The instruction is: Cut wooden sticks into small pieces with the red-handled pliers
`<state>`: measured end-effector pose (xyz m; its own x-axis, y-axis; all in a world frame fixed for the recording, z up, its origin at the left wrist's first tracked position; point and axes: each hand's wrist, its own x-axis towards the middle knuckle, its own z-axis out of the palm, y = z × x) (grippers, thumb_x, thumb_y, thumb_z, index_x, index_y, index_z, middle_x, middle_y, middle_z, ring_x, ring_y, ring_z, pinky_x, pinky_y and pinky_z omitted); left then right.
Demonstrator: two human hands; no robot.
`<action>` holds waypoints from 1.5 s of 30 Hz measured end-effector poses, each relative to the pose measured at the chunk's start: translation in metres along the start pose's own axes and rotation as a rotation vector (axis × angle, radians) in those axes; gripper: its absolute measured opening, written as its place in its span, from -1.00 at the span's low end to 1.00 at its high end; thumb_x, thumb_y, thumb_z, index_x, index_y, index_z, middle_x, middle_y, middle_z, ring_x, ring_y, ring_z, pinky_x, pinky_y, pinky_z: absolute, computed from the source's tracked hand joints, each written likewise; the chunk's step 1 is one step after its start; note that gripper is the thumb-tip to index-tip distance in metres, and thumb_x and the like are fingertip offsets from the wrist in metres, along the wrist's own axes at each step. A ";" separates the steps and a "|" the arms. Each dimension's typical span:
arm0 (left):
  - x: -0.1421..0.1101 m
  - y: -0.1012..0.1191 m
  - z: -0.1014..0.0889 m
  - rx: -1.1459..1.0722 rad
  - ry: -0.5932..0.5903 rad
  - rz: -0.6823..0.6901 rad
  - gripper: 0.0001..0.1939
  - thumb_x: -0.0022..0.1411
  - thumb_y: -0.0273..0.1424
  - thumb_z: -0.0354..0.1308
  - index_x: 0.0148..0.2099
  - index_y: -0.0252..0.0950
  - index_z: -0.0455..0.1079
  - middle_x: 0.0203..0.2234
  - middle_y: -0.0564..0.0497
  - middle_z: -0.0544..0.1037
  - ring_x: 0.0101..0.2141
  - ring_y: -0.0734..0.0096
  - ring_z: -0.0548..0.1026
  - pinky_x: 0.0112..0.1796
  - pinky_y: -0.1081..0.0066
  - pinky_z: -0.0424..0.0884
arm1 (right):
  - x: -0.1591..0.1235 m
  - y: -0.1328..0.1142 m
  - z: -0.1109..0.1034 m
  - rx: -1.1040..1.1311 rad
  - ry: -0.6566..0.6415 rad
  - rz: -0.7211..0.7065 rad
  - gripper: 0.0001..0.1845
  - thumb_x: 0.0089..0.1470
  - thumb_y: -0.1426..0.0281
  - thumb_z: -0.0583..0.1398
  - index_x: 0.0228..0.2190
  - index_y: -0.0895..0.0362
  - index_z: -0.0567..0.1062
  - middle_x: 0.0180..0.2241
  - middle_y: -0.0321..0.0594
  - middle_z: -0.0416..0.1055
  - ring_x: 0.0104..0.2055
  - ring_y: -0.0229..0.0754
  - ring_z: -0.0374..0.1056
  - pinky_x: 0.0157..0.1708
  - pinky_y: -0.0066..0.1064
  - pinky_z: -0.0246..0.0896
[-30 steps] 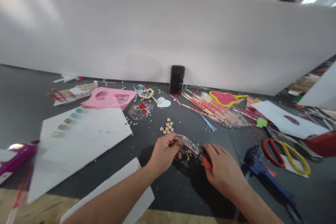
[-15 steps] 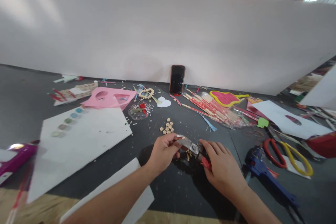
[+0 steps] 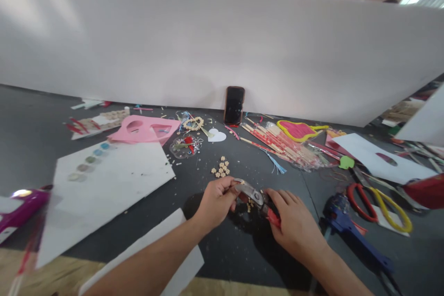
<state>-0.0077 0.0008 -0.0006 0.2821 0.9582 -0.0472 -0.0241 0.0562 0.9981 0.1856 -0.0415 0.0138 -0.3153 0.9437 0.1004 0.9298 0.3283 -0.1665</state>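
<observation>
My right hand [image 3: 294,224] grips the red handles of a pair of metal pliers [image 3: 255,196] low over the dark table. My left hand [image 3: 217,201] pinches something small at the pliers' jaws; what it is stays too small to tell. A few small tan beads lie under the jaws, and a cluster of tan flower-shaped beads [image 3: 221,168] sits just beyond my left hand.
A blue glue gun [image 3: 350,236] and red-and-yellow scissors [image 3: 378,201] lie to the right. A bag of sticks [image 3: 287,147], a phone [image 3: 233,104] propped on the white board, pink foam [image 3: 144,129] and white sheets [image 3: 104,180] surround the spot.
The pliers and my right hand shifted slightly left, toward my left hand. Little else differs.
</observation>
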 end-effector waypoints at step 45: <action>0.008 -0.009 0.007 -0.021 0.128 0.109 -0.70 0.09 -0.19 0.07 -0.47 -0.34 0.34 -0.62 0.08 0.42 -0.68 0.57 0.27 -0.62 0.55 0.16 | 0.004 0.016 0.005 -0.093 0.142 -0.242 -0.78 -0.01 0.32 0.14 -0.25 -0.03 0.43 -0.14 -0.23 0.41 -0.14 -0.17 0.33 -0.23 -0.42 0.25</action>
<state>0.0017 0.0056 -0.0094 0.1526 0.9867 0.0556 -0.0688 -0.0455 0.9966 0.1979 -0.0320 0.0066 -0.5066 0.8209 0.2638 0.8462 0.5320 -0.0307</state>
